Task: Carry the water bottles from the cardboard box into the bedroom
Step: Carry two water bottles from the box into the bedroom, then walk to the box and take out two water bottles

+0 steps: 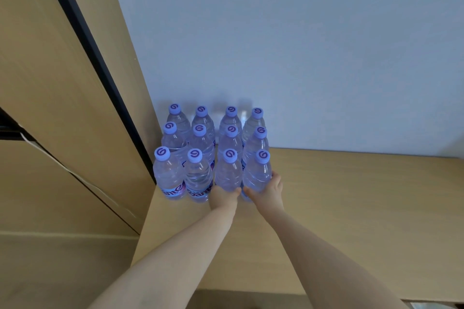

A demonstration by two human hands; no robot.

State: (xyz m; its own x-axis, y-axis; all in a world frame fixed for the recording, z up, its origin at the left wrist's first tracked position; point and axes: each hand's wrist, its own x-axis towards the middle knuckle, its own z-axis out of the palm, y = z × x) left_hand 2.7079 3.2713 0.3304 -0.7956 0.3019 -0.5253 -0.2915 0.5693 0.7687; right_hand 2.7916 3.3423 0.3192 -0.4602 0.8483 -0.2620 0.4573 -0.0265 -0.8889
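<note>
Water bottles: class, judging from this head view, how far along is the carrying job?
Looks done: ten water bottles already stand upright in rows on the wooden surface by the wall. In hand: the left hand and right hand each grip one front-row bottle, apparently setting it down. Left: unknown, since the cardboard box is out of view.

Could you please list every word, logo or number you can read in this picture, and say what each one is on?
"ante": partial white lettering on the label of the front-left bottle; its start is cut off.
"Sante": on the label of the second front bottle, blurred, partly hidden by the left hand.
Caps: a purple swirl logo, no letters.
Nothing else is readable.
</note>
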